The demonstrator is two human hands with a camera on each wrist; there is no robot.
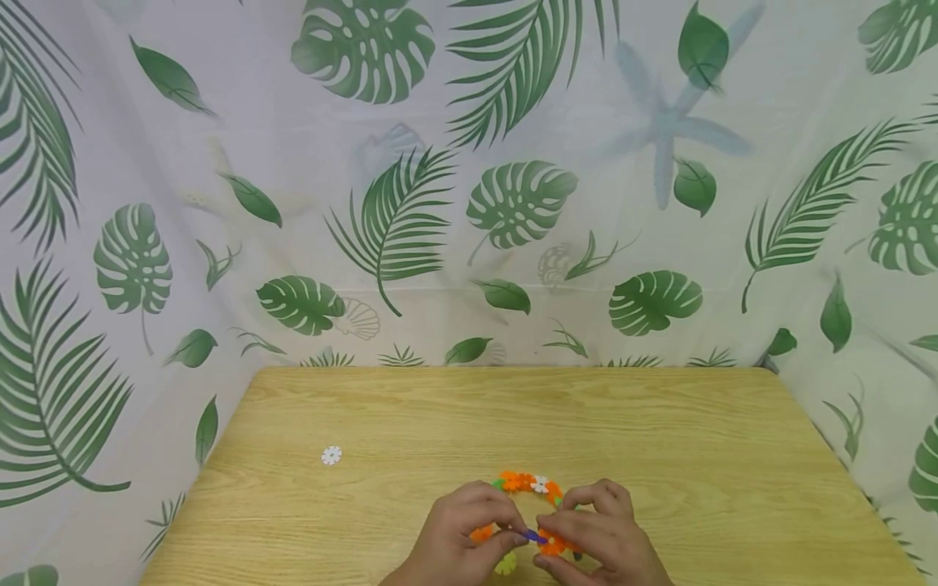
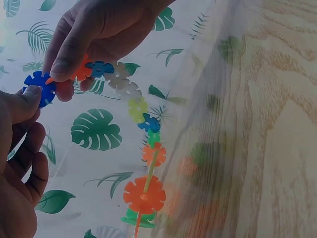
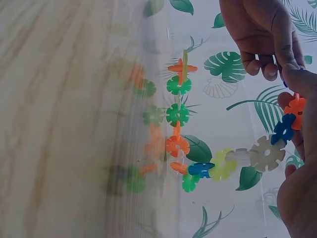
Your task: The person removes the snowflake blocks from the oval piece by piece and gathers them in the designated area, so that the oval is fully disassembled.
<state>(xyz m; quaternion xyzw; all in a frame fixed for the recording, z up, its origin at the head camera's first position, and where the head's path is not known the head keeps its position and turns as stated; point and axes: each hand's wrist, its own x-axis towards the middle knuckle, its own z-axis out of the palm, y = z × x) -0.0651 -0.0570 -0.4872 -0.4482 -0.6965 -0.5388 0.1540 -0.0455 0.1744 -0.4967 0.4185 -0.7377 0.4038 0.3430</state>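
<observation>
My left hand (image 1: 469, 529) pinches a blue notched plastic disc (image 2: 39, 89) between thumb and fingers. Close against it, my right hand (image 1: 604, 533) holds an orange notched disc (image 1: 551, 544) by its edge. That orange disc is one end of a curved chain of interlocked flower-shaped discs (image 3: 177, 115) in orange, blue, grey-white, yellow and green. The blue disc meets the orange one edge to edge between the fingertips. In the head view the chain arcs behind both hands, which cover part of it. A yellow disc (image 1: 506, 563) shows below the left fingertips.
A single white notched disc (image 1: 331, 455) lies on the left part of the wood-grain table (image 1: 696, 431). Leaf-printed sheeting (image 1: 513, 325) hangs behind the table and along both sides.
</observation>
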